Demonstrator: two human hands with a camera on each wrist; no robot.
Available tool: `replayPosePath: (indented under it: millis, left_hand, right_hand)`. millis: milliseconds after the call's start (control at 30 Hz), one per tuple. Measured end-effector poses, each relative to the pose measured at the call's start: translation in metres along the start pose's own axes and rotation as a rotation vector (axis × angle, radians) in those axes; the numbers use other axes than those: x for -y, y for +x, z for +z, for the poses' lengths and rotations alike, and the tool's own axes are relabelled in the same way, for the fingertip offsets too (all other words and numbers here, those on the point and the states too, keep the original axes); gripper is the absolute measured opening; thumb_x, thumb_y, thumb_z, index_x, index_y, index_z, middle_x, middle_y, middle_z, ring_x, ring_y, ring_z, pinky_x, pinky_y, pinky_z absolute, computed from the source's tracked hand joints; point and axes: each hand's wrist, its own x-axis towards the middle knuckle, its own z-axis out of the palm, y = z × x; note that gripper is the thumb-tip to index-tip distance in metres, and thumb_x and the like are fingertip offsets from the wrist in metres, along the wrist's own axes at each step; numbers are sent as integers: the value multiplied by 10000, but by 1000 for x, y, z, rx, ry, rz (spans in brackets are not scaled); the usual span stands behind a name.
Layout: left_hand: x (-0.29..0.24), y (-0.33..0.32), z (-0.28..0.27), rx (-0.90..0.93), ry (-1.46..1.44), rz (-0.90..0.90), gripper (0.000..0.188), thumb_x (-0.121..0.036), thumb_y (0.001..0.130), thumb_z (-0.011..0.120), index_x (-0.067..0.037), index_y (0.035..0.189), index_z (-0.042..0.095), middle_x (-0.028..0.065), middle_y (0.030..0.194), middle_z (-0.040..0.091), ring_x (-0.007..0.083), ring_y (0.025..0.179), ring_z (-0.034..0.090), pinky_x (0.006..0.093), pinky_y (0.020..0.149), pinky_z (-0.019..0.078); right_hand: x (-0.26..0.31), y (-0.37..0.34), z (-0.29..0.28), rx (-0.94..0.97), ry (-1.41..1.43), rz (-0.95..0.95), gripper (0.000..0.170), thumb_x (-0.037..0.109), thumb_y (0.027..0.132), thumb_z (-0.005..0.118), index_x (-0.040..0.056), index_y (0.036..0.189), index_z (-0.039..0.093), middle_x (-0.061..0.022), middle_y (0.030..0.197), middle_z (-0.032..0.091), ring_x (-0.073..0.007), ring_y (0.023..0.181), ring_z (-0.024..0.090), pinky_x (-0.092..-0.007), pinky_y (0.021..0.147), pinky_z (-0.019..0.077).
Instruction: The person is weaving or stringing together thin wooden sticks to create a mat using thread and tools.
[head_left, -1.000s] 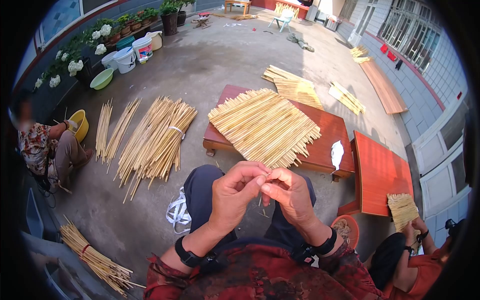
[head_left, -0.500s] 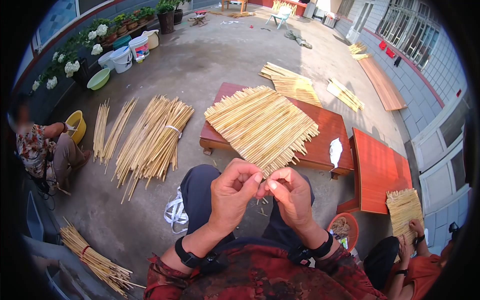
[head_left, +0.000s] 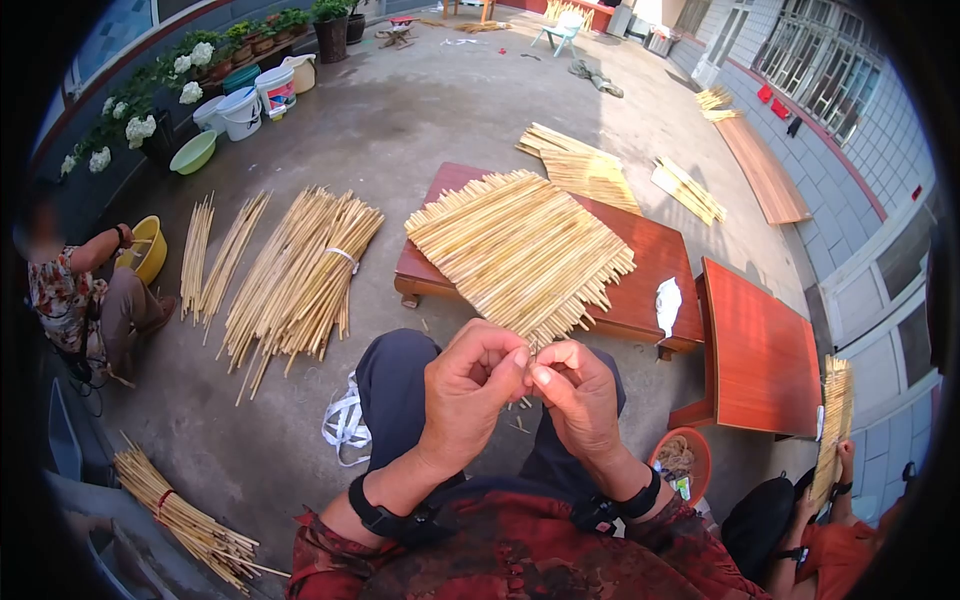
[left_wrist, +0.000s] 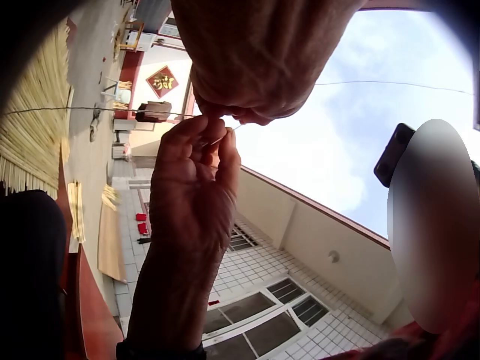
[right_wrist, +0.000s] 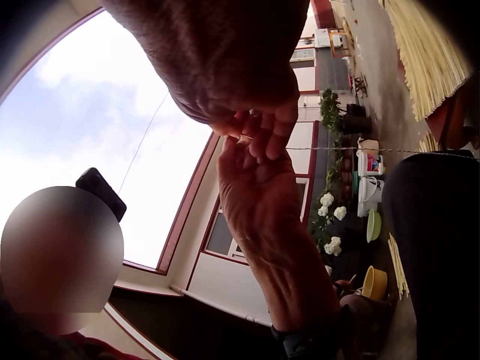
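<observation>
In the head view my left hand (head_left: 470,385) and right hand (head_left: 580,395) meet fingertip to fingertip above my knees. Between thumb and fingers, both pinch a thin string, whose held part is mostly hidden by the fingertips. From there the twisted string (right_wrist: 330,148) runs off toward the stalk mat in the right wrist view; the left wrist view has the same string (left_wrist: 82,109) crossing at the left. Beyond my fingers lies the mat of straw-coloured stalks (head_left: 520,250), its near corner jutting past the low red table (head_left: 655,260).
Left of the table are a tied stalk bundle (head_left: 300,270) and white strapping (head_left: 347,425). An orange basin (head_left: 700,465) stands by my right knee, beside a second red table (head_left: 760,350). One person sits at far left by a yellow basin (head_left: 150,250); another holds a mat (head_left: 832,430) at right.
My fingertips parted slightly, then came close together again, still pinching. The person at right has tipped their mat up edge-on. At far left, the other person's arm has moved at the yellow basin.
</observation>
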Motion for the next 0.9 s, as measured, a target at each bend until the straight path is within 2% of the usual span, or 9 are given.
replayPosePath:
  millis: [267,400,467,567,700,767,900]
  left_hand:
    - [1,-2,0,14,-10,-34,30,29,818,521,9,832,538,9,771,508,31,604,503,167,526,407]
    - [5,-2,1,-9,6,0,52,48,802,528,9,833,544,24,737,520,57,562,508,183,493,400]
    - [5,-2,1,-8,15,3,53,48,804,525,8,834,542,25,737,521,59,564,510,184,493,400]
    - [5,-3,0,23,0,-31,19,15,820,535,5,830,546,-2,770,498,25,604,494,163,529,401]
    - [6,-3,0,26,6,-35,15,12,819,538,4,826,549,0,775,497,28,602,495,167,527,399]
    - [6,-3,0,24,11,-33,15,12,819,538,4,824,550,0,776,497,29,600,496,167,525,398]
    - [6,-3,0,15,14,-41,14,14,818,537,7,821,549,3,774,498,32,593,498,169,521,400]
  right_hand:
    - [-5,-1,-2,22,87,-8,82,26,841,508,-10,915,502,-101,790,576,-165,744,582,-279,692,477]
    - [-5,-1,-2,13,86,6,87,26,841,508,-10,920,502,-100,796,576,-166,742,581,-279,696,476]
    - [-2,-2,0,4,76,38,100,64,826,543,13,902,503,-68,811,547,-121,729,522,-254,678,464]
    - [-3,-2,-2,17,86,25,92,56,825,541,13,898,504,-66,817,547,-119,734,524,-249,677,462]
    - [-4,-2,-4,23,98,42,88,46,823,541,12,896,505,-66,823,547,-122,741,528,-246,674,460]
    - [-6,-2,-6,30,92,15,72,21,836,513,-8,902,506,-101,796,576,-161,744,580,-276,692,478]
    - [-5,-2,-5,32,102,10,69,18,834,515,-8,898,507,-100,798,577,-161,743,581,-275,692,479]
